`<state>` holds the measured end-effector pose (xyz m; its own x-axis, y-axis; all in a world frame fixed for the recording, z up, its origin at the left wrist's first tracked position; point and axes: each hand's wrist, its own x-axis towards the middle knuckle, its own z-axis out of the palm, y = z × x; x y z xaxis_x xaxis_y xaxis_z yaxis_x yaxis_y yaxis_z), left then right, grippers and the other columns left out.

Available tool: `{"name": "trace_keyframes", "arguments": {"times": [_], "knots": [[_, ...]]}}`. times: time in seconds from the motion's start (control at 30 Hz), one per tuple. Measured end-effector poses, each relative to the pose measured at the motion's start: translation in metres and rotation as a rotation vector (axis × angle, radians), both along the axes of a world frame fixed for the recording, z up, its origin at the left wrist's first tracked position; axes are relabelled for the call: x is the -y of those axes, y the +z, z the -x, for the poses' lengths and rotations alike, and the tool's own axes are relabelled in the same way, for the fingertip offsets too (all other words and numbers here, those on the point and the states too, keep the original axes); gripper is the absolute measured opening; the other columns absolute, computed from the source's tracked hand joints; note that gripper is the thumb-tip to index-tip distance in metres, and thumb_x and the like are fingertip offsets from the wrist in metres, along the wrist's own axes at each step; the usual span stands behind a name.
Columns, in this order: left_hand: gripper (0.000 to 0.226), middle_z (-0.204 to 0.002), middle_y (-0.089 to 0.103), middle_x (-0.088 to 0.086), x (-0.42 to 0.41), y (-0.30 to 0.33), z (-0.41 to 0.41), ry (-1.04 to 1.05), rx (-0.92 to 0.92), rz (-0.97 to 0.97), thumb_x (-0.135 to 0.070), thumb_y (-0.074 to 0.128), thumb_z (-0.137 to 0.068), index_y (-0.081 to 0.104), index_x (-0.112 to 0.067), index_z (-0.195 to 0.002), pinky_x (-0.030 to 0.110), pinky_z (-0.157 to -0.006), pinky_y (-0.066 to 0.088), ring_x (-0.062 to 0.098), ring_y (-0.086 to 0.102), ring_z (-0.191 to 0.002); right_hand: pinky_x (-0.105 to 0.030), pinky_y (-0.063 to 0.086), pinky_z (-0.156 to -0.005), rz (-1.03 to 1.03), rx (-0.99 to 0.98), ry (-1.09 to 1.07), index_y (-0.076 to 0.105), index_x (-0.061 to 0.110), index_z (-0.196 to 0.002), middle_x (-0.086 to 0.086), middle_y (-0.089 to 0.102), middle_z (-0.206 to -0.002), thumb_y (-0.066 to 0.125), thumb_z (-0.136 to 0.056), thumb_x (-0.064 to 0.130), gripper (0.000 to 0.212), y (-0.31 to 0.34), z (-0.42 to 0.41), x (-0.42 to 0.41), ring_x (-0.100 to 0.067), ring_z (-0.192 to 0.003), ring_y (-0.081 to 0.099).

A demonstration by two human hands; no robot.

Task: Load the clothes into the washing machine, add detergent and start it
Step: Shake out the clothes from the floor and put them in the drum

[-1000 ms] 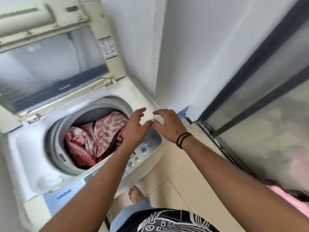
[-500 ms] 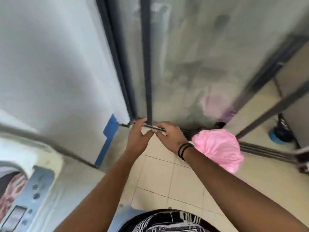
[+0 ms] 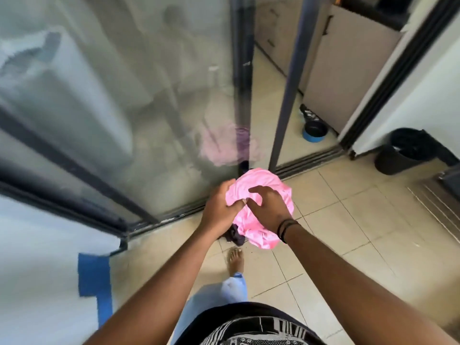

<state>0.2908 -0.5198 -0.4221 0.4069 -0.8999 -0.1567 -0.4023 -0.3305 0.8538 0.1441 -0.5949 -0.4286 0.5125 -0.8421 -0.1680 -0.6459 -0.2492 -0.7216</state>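
The hands work together on a crumpled bright pink cloth garment (image 3: 267, 207) that lies on the beige tiled floor (image 3: 361, 220), just beside the bottom track of the dark-framed sliding glass door (image 3: 149, 120). The left hand (image 3: 220, 207) pinches a fold at the garment's near edge, the fingers curled into the fabric. The right hand (image 3: 268, 207) rests on top with fingers spread and slightly bent, not yet closed round the cloth. A small dark piece of clothing (image 3: 235, 236) lies partly under the pink one, on the side away from the door. To do this step well, I think the right hand must close fully and gather both pieces, so nothing falls on the way to the washing machine, which is not in view.
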Motion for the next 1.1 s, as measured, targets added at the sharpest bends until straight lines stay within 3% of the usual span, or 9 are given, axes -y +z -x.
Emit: {"name": "trace_keyframes", "arguments": {"times": [0.1,0.23,0.3,0.43,0.53,0.7,0.83,0.97,1.1], "knots": [[0.063,-0.142,0.056,0.001,0.047,-0.01,0.001,-0.126,0.008,-0.049,-0.022,0.076,-0.086,0.05,-0.021,-0.143,0.039,-0.109,0.043,0.018,0.052,-0.131,-0.038,0.044,-0.104,-0.041,-0.058,-0.094,0.063,0.013,-0.129,-0.009,0.064,-0.132,0.062,-0.092,0.033,0.041,-0.011,0.012,0.032,-0.028,-0.123,0.056],[0.065,-0.145,0.055,0.003,0.102,-0.027,0.002,-0.263,0.024,-0.122,-0.019,0.076,-0.085,0.049,-0.016,-0.145,0.039,-0.11,0.041,0.019,0.05,-0.133,-0.04,0.041,-0.107,-0.133,-0.161,-0.218,0.059,0.018,-0.133,-0.008,0.059,-0.136,0.062,-0.091,0.036,0.045,-0.025,0.026,0.067,-0.03,-0.127,0.05],[0.065,-0.142,0.056,0.005,0.119,-0.04,0.001,-0.313,0.013,-0.14,-0.017,0.076,-0.084,0.049,-0.015,-0.144,0.034,-0.107,0.042,0.019,0.051,-0.131,-0.039,0.04,-0.108,-0.173,-0.201,-0.263,0.057,0.02,-0.134,-0.009,0.057,-0.137,0.061,-0.091,0.036,0.046,-0.033,0.031,0.08,-0.03,-0.128,0.049],[0.062,-0.133,0.061,0.003,0.162,-0.076,-0.005,-0.431,0.084,-0.219,-0.02,0.074,-0.083,0.051,-0.016,-0.14,0.01,-0.087,0.035,0.02,0.057,-0.122,-0.036,0.043,-0.105,-0.271,-0.225,-0.409,0.057,0.018,-0.134,-0.011,0.057,-0.136,0.062,-0.092,0.035,0.046,-0.059,0.044,0.112,-0.03,-0.124,0.054],[0.067,-0.139,0.059,0.005,0.188,-0.104,-0.004,-0.454,0.078,-0.348,-0.025,0.076,-0.082,0.049,-0.019,-0.143,0.021,-0.091,0.036,0.022,0.054,-0.127,-0.038,0.045,-0.103,-0.378,-0.272,-0.479,0.055,0.02,-0.135,-0.012,0.055,-0.136,0.06,-0.092,0.037,0.047,-0.087,0.058,0.133,-0.031,-0.123,0.053],[0.075,-0.15,0.049,0.005,0.228,-0.162,0.011,-0.603,0.092,-0.534,-0.032,0.073,-0.086,0.038,-0.022,-0.151,0.023,-0.097,0.035,0.025,0.048,-0.136,-0.041,0.045,-0.104,-0.497,-0.295,-0.511,0.05,0.019,-0.14,-0.013,0.052,-0.138,0.06,-0.092,0.035,0.052,-0.148,0.069,0.173,-0.033,-0.126,0.051],[0.085,-0.155,0.043,0.005,0.267,-0.209,0.03,-0.558,0.031,-0.629,-0.031,0.073,-0.086,0.026,-0.022,-0.155,0.032,-0.106,0.038,0.027,0.045,-0.139,-0.044,0.044,-0.106,-0.594,-0.315,-0.5,0.033,0.018,-0.151,-0.015,0.045,-0.146,0.059,-0.091,0.034,0.068,-0.204,0.07,0.203,-0.035,-0.131,0.048],[0.099,-0.15,0.047,0.01,0.298,-0.266,0.05,-0.479,-0.071,-0.737,-0.031,0.076,-0.083,0.014,-0.021,-0.158,0.032,-0.099,0.043,0.03,0.051,-0.132,-0.045,0.041,-0.108,-0.697,-0.31,-0.508,0.009,0.013,-0.158,-0.019,0.039,-0.151,0.058,-0.092,0.03,0.083,-0.263,0.069,0.227,-0.038,-0.134,0.045],[0.103,-0.148,0.05,0.01,0.316,-0.326,0.067,-0.453,-0.088,-0.804,-0.035,0.075,-0.084,0.007,-0.021,-0.159,0.035,-0.098,0.047,0.031,0.055,-0.128,-0.048,0.043,-0.105,-0.77,-0.366,-0.512,0.005,0.013,-0.157,-0.018,0.045,-0.147,0.055,-0.094,0.031,0.083,-0.322,0.068,0.24,-0.037,-0.13,0.049]]}}
